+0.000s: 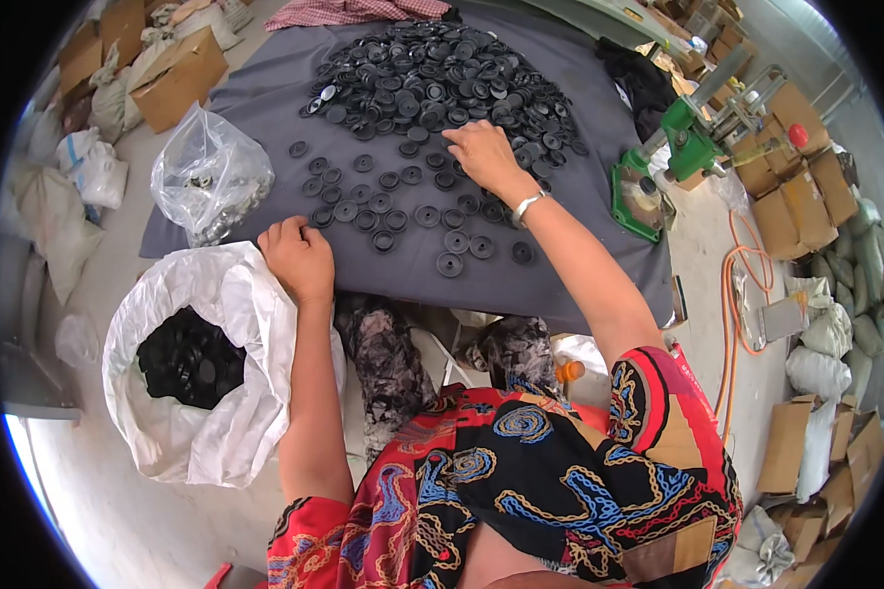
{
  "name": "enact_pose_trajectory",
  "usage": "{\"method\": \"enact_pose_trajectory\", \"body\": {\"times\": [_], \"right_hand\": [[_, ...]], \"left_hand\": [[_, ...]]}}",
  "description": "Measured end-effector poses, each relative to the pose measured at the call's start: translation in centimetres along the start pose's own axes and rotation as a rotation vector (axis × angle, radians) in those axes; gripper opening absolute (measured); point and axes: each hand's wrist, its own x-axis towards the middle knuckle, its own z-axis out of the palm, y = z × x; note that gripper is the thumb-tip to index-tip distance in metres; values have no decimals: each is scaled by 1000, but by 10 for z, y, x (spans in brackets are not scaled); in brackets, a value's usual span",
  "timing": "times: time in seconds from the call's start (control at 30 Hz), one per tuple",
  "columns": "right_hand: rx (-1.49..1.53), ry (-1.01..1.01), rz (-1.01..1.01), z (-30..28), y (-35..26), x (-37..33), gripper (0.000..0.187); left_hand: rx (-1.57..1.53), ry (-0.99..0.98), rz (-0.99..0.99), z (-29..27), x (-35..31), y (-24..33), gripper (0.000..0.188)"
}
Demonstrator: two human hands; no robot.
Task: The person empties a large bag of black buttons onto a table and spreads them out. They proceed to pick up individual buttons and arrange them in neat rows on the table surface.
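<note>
A heap of round black plastic caps (427, 74) covers the far middle of the grey cloth. Nearer to me, several loose caps (380, 202) lie spread in a single layer. My right hand (483, 155), with a silver bangle at the wrist, reaches over the heap's near edge; its forefinger is stretched to the left and nothing shows in its grasp. At the table's front edge my left hand (298, 257) rests with curled fingers beside a white sack (192, 437); whatever is under those fingers is hidden. Black caps (194, 358) fill the sack's mouth.
A clear plastic bag (211, 167) of small metallic-looking parts stands at the table's left corner. To the right is a green hand press (692, 147). An orange hose (732, 294) lies on the floor. Cardboard boxes (179, 79) and sacks line both sides.
</note>
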Motion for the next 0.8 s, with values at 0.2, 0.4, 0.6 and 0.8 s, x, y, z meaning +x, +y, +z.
{"method": "enact_pose_trajectory", "body": {"times": [0.2,0.4,0.6,0.8], "right_hand": [[-104,-34,-54,20,18,29,21],[250,-97,67,17,18,31,19],[77,-39,-21,16,9,25,27],[22,0,-103,32,-16,32,28]], "left_hand": [[-31,-4,-29,0,2,7,10],[-43,1,-33,-2,0,5,11],[-40,0,-43,-1,1,6,11],[-32,-5,-39,-1,1,6,11]]}}
